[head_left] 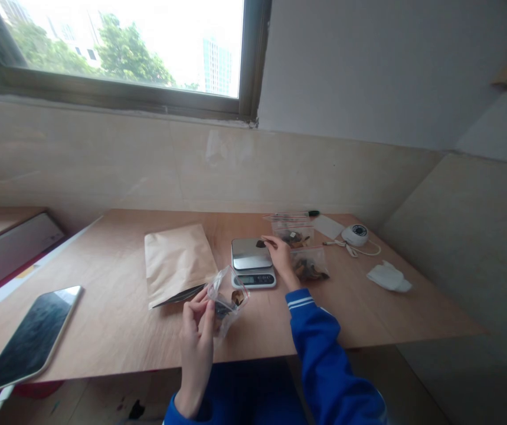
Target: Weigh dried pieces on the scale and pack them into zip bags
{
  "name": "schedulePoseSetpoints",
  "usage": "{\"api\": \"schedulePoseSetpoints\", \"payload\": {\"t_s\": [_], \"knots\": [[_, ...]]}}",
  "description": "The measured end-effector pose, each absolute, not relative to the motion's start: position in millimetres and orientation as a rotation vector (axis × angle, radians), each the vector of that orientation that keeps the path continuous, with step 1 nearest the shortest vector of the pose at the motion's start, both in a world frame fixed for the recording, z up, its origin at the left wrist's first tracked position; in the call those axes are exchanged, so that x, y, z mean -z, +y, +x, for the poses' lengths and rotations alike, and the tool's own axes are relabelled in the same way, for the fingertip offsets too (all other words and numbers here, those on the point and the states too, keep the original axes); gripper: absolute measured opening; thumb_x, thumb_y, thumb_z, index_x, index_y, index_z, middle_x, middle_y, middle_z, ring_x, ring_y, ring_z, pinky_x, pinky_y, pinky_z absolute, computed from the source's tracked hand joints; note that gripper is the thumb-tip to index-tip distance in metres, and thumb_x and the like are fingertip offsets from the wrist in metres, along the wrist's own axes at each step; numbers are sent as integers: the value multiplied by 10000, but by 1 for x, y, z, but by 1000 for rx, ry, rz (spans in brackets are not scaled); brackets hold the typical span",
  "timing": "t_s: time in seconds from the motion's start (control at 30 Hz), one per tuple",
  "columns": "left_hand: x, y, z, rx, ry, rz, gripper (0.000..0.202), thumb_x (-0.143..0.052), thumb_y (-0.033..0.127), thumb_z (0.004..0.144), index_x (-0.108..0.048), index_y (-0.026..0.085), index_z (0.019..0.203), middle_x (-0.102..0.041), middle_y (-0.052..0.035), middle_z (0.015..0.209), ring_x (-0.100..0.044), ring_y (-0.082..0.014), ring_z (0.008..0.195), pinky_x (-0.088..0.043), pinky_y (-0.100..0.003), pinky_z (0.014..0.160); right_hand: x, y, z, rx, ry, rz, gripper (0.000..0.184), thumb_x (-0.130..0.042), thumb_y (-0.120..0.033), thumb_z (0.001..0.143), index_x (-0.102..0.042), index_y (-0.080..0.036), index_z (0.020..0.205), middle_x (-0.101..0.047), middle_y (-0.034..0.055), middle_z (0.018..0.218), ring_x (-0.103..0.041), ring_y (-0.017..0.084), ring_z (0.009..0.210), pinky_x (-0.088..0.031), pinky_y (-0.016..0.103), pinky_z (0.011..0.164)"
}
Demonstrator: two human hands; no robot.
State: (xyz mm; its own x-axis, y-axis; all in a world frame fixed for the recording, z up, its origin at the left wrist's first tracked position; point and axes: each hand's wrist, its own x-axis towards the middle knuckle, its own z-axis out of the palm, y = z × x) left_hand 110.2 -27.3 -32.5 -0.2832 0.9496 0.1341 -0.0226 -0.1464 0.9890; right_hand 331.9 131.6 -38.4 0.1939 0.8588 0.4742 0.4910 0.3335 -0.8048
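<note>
Small dark flat piece (pixel 260 244): centre of frame, at the upper right part of the scale plate; can't tell if its weight rests there.
Right hand (pixel 282 262): thumb and index fingers closed together on the piece's edge; wrist comes in from the right, likely to leave the display uncovered.
White digital scale with square steel plate (pixel 248 254): mid-frame on the light brown wooden desk (pixel 115 336), display toward the wearer, presumably for easy reading.
Left hand (pixel 198 333): fingers pinched on the left side of a clear plastic zip bag (pixel 224 313), brown and dark bits inside; held just in front of the scale, probably for short reach.
Tan paper pouch (pixel 177 257): left of scale, dark opening toward the wearer, seemingly for access.
Two clear zip bags with dark brown pieces (pixel 310 268): right of scale, seemingly parked within right-hand reach.
Black-screened phone (pixel 32 339): lower left, cable plugged in, well apart from the hands.
</note>
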Motion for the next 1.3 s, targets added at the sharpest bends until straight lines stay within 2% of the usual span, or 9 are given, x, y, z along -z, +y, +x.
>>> {"api": "schedulePoseSetpoints", "payload": {"t_s": [0.17,0.23,0.4,0.57,0.67,0.8,0.93,1.17,1.3], "knots": [[31,-27,114,-1562,1288,1103,266,-560,452,840,-475,202,806,-557,-123,1312,-592,-253,1121,-483,-406,916,-7,92,312,-965,-1319,-1067,331,-693,-349,735,-705,-177,1018,-721,89,1023,-679,196,847,-546,344,802],[30,-26,116,-1575,1279,1088,264,-570,445,836,-472,203,800,-567,-118,1302,-590,-250,1127,-483,-403,923,-24,71,302,-1143,-1357,-1037,339,-712,-367,727,-711,-175,1006,-728,80,981,-682,199,857,-552,338,794],[25,-27,120,-1608,1254,1012,271,-604,441,813,-500,191,808,-600,-125,1256,-591,-257,1132,-483,-402,941,-46,35,282,-1317,-1626,-975,295,-689,-324,758,-711,-190,1020,-713,63,1032,-663,205,958,-537,349,859],[27,-27,120,-1623,1136,814,260,-618,421,812,-508,187,838,-630,-114,1219,-585,-258,1149,-479,-424,962,-43,37,281,-1168,-1795,-931,262,-612,-328,828,-693,-232,1057,-685,42,1102,-639,192,1022,-515,348,912],[29,-26,118,-1653,1082,740,263,-631,406,808,-488,186,818,-642,-111,1205,-600,-257,1129,-479,-441,962,-25,62,293,-848,-1679,-1027,260,-492,-307,899,-671,-228,1070,-668,47,1133,-606,182,1083,-482,341,951],[27,-25,115,-1682,1041,682,274,-647,401,799,-486,180,811,-666,-112,1155,-615,-262,1106,-492,-451,946,14,109,313,-339,-1704,-1484,292,-512,-142,840,-637,-149,1105,-633,118,1173,-562,199,1129,-417,348,1009],[22,-25,110,-1691,1029,642,275,-660,400,788,-496,181,810,-692,-96,1096,-630,-260,1082,-509,-443,926,37,140,323,-275,-1728,-1630,292,-572,-69,764,-651,-96,1044,-653,171,1096,-573,262,1080,-400,417,995],[25,-26,104,-1699,1054,623,261,-655,401,790,-502,190,803,-707,-78,1055,-643,-248,1058,-518,-427,912,39,137,323,-206,-1713,-1669,175,-608,-106,771,-675,-173,918,-678,124,1006,-570,272,1032,-379,425,967],[24,-28,106,-1680,1054,618,268,-666,402,778,-505,189,803,-705,-76,1058,-644,-249,1056,-526,-421,898,35,135,330,-200,-1627,-1644,135,-551,-169,832,-685,-176,851,-695,126,912,-607,269,962,-412,411,914]]}}
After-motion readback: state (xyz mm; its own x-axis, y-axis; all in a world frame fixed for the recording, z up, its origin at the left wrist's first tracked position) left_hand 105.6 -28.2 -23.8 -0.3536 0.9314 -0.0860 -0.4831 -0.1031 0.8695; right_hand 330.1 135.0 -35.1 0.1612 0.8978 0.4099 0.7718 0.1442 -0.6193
